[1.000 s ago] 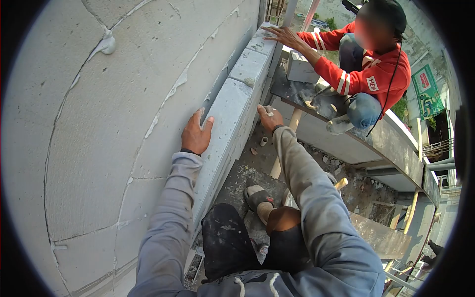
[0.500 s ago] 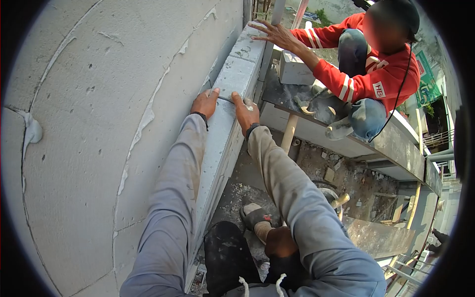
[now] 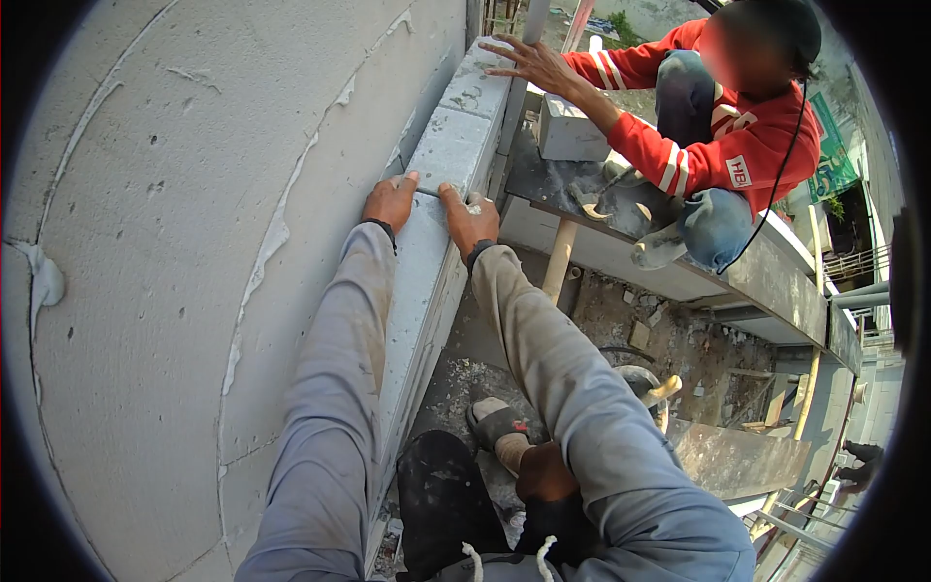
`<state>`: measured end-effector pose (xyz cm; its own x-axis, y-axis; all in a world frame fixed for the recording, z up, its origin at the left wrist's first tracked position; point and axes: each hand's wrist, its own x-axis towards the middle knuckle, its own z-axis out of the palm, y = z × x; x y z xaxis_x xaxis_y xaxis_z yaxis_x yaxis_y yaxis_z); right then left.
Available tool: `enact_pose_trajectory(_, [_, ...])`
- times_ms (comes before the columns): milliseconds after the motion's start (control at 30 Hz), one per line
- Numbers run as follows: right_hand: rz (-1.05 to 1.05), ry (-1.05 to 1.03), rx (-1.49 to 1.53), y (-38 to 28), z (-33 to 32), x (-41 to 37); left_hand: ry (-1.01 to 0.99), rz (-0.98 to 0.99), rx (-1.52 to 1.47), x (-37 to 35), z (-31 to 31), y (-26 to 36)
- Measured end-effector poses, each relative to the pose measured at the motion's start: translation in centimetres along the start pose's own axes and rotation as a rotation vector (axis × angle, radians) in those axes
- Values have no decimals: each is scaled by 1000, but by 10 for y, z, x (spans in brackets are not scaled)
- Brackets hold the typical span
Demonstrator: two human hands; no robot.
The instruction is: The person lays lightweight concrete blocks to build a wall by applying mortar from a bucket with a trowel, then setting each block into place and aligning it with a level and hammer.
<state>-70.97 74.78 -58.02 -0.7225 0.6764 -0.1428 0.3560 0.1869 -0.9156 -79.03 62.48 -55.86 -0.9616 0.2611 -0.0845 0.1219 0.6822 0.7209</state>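
A row of pale grey aerated concrete blocks runs away from me along a wall. My left hand (image 3: 391,202) grips the wall-side edge at a joint between the near block (image 3: 419,257) and the farther block (image 3: 451,141). On the opposite edge, my right hand (image 3: 470,221) holds the same spot, its thumb on top and its fingers curled down the outer side. Both fingertips are partly hidden. A co-worker's hand (image 3: 533,66), fingers spread, is at the far end of the row.
The large grey wall (image 3: 165,291) with mortar-smeared joints rises on my left. A co-worker in a red sweater (image 3: 679,155) crouches on a plank platform (image 3: 786,286) beside a loose block (image 3: 572,131). A wooden pole (image 3: 561,257) supports the platform; rubble (image 3: 669,339) lies below.
The dark gap at the joint between my hands looks narrower. My hands keep their grip, and the whole view has shifted slightly. The co-worker's pose is nearly the same.
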Motion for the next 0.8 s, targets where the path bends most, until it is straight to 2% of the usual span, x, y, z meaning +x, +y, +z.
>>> enact_pose_trajectory(100, [13,59,26,-1,0,-5,-52,-27,-56,2,-1,-2])
enact_pose_trajectory(200, [24,-13,49,-8,-5,-5,-10,23,-25,2,1,-4])
enact_pose_trajectory(300, [-3,96,-8,-5,-1,-10,-77,40,-100,3,0,-3])
enact_pose_trajectory(533, [57,-2,58,4,1,-3,-85,32,-65,0,-2,-1])
enact_pose_trajectory(600, [74,-31,54,1,-8,-2,-20,27,-16,0,1,-4])
enact_pose_trajectory(667, [18,-440,167,-2,-39,5,-36,32,-29,-5,0,-3])
enact_pose_trajectory(700, [14,-442,166,2,-50,17,-40,38,-46,-5,-3,0])
enact_pose_trajectory(767, [263,-525,439,22,-70,51,-35,43,-34,-4,-4,3])
enact_pose_trajectory(800, [252,-508,378,37,-70,77,-39,42,-21,-6,-3,3])
